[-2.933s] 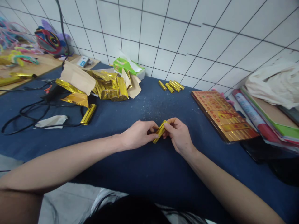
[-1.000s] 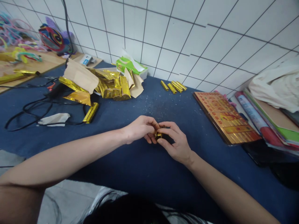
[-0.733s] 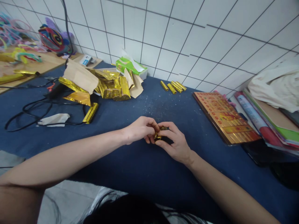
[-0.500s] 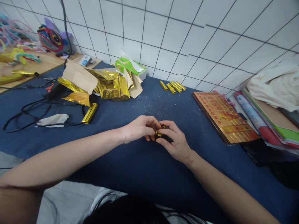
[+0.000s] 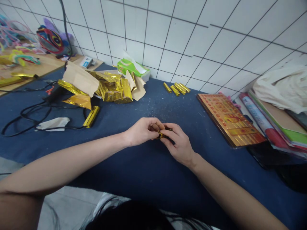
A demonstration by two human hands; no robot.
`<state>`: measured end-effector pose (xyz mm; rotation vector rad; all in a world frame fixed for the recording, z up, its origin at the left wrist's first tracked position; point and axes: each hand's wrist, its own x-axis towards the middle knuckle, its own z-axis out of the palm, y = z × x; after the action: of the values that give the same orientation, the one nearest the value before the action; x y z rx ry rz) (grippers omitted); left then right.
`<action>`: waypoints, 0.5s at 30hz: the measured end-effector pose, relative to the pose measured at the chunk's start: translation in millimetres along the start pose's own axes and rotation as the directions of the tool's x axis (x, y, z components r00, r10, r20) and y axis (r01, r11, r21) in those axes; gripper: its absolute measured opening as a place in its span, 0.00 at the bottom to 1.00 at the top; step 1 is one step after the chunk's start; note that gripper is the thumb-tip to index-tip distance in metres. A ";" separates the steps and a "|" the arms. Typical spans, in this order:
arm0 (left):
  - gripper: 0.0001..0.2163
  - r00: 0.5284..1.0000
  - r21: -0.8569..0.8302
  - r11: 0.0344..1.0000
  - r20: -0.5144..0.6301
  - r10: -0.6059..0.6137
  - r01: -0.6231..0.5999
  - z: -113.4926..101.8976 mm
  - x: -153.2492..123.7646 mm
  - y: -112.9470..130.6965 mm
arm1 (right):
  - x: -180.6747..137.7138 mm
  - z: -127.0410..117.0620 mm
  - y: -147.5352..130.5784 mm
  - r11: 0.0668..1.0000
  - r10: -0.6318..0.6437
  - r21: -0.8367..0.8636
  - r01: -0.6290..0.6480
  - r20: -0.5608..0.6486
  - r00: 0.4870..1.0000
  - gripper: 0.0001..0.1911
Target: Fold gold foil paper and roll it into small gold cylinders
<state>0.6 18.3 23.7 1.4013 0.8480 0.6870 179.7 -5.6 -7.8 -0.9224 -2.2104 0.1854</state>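
Observation:
My left hand point(image 5: 145, 130) and my right hand point(image 5: 177, 142) meet at the middle of the dark blue cloth point(image 5: 134, 166). Between their fingertips is a small piece of gold foil paper point(image 5: 160, 135), mostly hidden by the fingers. Both hands are closed on it, thumbs toward me. Beyond them, near the wall, lie several short gold foil rolls point(image 5: 175, 90) side by side. To the left of my hands, another gold foil roll point(image 5: 91, 117) rests by a black cable.
Crumpled gold foil sheets point(image 5: 115, 88) and brown paper point(image 5: 80, 78) lie back left, before a green tissue box point(image 5: 133, 68). A black cable point(image 5: 22, 113) loops at left. A gold-red packet point(image 5: 230, 119) lies at right, near folders point(image 5: 283, 121) and a white cloth bag point(image 5: 285, 88).
My fingers have drawn slightly closer around the gold foil piece, and less of it shows. The view has shifted very slightly; the other things lie as before.

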 end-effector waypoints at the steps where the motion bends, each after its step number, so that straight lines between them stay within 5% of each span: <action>1: 0.10 1.000 0.000 1.000 0.010 -0.011 0.011 -0.3 0.1 -0.1 | 0.0 -0.1 -0.2 1.000 -0.006 -0.011 0.006 -0.002 1.000 0.09; 8: 0.06 0.998 0.066 0.996 -0.016 -0.061 0.062 -4.0 3.1 -4.7 | 0.8 0.4 -2.3 0.975 -0.082 -0.205 0.088 0.037 0.996 0.07; 15: 0.07 0.998 0.202 0.979 -0.057 -0.031 0.042 -3.1 4.1 -7.7 | 1.3 2.0 -1.9 0.978 -0.082 -0.186 0.093 0.067 0.994 0.08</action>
<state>-0.4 22.9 15.6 1.5509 1.0065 0.6262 176.7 -5.9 -7.8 -0.9285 -2.3491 -0.0405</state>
